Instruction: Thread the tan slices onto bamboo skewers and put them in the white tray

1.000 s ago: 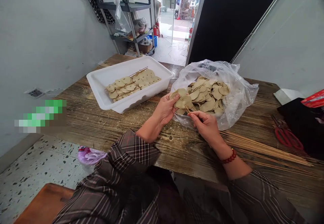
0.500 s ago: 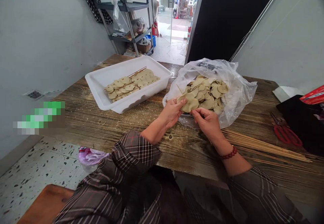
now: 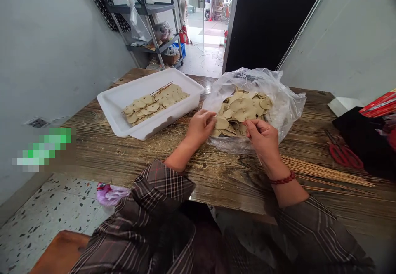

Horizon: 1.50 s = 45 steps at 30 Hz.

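A clear plastic bag (image 3: 286, 96) holds a heap of thin, flat, round beige slices (image 3: 261, 102). At its left edge the bent fingers of my left hand (image 3: 201, 126) are closed at the rim of one slice (image 3: 222, 123); the fingertips are partly hidden. My right hand (image 3: 262, 135) pinches a thin wooden skewer (image 3: 259, 159), whose lower end sticks out beneath the palm. Just ahead of that pinch, overlapping slices (image 3: 241, 104) show short stick marks, as if threaded on the skewer.
Left of the bag, a white plastic tray (image 3: 116, 123) contains rows of skewered slices. Loose skewers (image 3: 328, 171) lie at right, near red-handled scissors (image 3: 343, 154) and a black bag (image 3: 355, 131). Behind the wooden table (image 3: 173, 150) stands a grey cart (image 3: 154, 10).
My hands have moved apart. The left has shifted left, off the slices it held, to the bag's edge; the right keeps the skewer over the heap. The view has turned slightly.
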Tool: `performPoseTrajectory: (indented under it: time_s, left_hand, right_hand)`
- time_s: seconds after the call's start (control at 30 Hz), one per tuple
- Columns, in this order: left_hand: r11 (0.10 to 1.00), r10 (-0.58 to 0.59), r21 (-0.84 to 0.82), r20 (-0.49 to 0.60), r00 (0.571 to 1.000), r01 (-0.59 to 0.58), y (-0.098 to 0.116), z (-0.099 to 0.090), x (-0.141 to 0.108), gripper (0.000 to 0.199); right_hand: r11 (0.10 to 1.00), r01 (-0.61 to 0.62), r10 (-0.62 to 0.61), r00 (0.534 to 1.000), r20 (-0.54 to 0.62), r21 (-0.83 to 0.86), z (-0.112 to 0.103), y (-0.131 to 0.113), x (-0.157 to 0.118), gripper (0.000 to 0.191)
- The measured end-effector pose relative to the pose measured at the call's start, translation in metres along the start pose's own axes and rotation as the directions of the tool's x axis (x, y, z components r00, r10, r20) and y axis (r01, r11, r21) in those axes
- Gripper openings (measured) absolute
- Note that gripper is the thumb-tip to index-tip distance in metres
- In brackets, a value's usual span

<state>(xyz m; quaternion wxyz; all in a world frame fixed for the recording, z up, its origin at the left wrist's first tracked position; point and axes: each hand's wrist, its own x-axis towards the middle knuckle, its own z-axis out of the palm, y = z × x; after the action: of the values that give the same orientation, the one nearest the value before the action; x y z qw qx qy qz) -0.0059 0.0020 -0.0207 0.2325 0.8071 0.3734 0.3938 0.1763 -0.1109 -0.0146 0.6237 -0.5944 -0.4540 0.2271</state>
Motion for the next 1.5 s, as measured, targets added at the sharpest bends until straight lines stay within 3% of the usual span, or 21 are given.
performPoseTrajectory:
  time_s: [0.13,0.37,0.47,0.57,0.6,0.67,0.77,0.83,0.97,1.17,1.5]
  left_hand:
    - [0.958,0.125,0.247,0.085,0.989,-0.142,-0.004,0.005,-0.003,0.026]
    - [0.929,0.185,0.312,0.070,0.980,-0.198,0.005,0.007,-0.008,0.015]
    - [0.966,0.144,0.209,0.060,0.988,-0.154,0.010,0.006,-0.007,0.007]
    - [0.995,-0.032,-0.092,0.021,0.999,0.034,0.013,0.002,-0.004,0.007]
    - [0.965,-0.114,-0.236,0.012,0.993,0.114,0.013,0.000,-0.003,0.008]
    - [0.819,-0.272,-0.517,0.031,0.962,0.249,0.013,-0.007,-0.001,0.013]
    - [0.577,-0.409,-0.747,0.085,0.908,0.330,0.012,-0.018,0.003,0.025]
    - [0.507,-0.444,-0.795,0.092,0.891,0.334,0.010,-0.025,0.005,0.029]
    - [0.479,-0.464,-0.825,0.053,0.884,0.301,0.007,-0.032,0.008,0.027]
    - [0.493,-0.503,-0.824,-0.008,0.865,0.279,0.005,-0.037,0.010,0.025]
    - [0.560,-0.508,-0.781,-0.060,0.860,0.276,0.005,-0.037,0.010,0.016]
  right_hand:
    - [1.000,0.004,-0.004,0.999,0.035,-0.019,0.004,-0.004,-0.004,0.033]
    - [0.998,0.000,0.005,0.996,0.090,-0.058,0.007,-0.002,-0.006,0.032]
    - [0.997,0.005,0.003,0.994,0.110,-0.073,0.006,0.000,-0.006,0.033]
    - [0.997,0.002,0.007,0.993,0.120,-0.078,0.006,-0.001,-0.006,0.034]
    - [0.997,-0.003,0.013,0.992,0.126,-0.074,0.006,-0.002,-0.007,0.035]
    - [0.997,-0.013,0.024,0.989,0.147,-0.072,0.006,-0.004,-0.008,0.034]
    - [0.994,-0.012,0.034,0.977,0.209,-0.104,0.006,-0.008,-0.012,0.033]
    - [0.992,-0.002,0.037,0.962,0.270,-0.130,0.006,-0.011,-0.015,0.033]
    - [0.982,0.041,0.032,0.925,0.379,-0.182,0.007,-0.015,-0.017,0.032]
    - [0.958,0.115,0.016,0.892,0.451,-0.261,0.007,-0.012,-0.016,0.034]
    - [0.944,0.157,-0.005,0.887,0.462,-0.291,0.006,-0.003,-0.015,0.034]
